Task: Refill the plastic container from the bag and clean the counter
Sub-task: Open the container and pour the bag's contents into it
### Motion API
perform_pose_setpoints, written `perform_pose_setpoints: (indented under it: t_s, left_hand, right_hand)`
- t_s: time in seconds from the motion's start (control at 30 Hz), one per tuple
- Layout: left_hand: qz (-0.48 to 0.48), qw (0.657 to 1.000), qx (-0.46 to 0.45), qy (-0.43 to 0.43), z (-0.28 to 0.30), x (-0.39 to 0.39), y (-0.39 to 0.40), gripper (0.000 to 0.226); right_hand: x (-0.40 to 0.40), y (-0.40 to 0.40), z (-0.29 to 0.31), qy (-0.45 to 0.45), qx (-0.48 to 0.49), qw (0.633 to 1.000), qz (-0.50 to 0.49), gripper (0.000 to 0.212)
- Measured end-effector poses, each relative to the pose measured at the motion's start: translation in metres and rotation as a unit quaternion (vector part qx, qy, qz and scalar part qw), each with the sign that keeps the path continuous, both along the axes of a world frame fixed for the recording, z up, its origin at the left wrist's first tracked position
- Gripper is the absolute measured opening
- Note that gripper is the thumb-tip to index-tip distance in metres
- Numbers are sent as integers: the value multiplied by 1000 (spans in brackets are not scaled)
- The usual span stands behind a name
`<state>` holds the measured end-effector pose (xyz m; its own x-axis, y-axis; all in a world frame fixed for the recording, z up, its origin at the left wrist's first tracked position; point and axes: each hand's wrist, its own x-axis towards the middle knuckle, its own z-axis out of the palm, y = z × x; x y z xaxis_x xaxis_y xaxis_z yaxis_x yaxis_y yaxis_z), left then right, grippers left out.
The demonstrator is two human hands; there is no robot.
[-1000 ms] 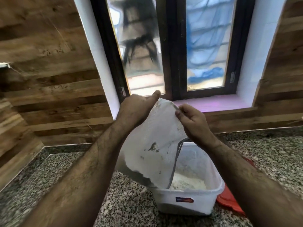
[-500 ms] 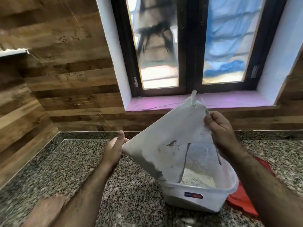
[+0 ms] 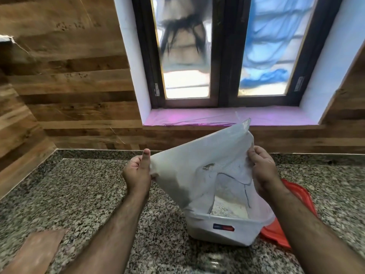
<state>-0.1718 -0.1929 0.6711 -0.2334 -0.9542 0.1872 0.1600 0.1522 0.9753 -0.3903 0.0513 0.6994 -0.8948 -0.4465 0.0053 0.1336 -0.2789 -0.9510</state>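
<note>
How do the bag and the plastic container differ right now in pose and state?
The bag is limp, held up and tilted by the left hand and right hand; the plastic container is rigid and rests on the counter. The bag's mouth points down into the container; the container opens upward with white powder inside. Both are whitish, translucent plastic.

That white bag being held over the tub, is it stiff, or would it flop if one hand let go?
Probably floppy: the bag sags and creases between the left hand and right hand. It looks nearly empty, so likely light. Its mouth droops into the container.
</note>
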Motion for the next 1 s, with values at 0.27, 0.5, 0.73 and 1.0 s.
perform_pose_setpoints:
  t_s: [0.27,0.5,0.73,1.0]
  left_hand:
    - [30,978,-203,-27,35,-22,4,76]
    - [10,935,-351,-44,73,-37,13,40]
    - [-53,890,-447,-67,86,-55,5,74]
    - [-66,902,-426,-29,94,-60,8,78]
  right_hand:
    - [-7,20,-10,9,90,992,-92,26]
    - [-25,36,-7,123,209,959,-146,38]
    - [-12,29,79,511,307,801,-53,66]
    - [-8,-23,98,554,393,721,137,50]
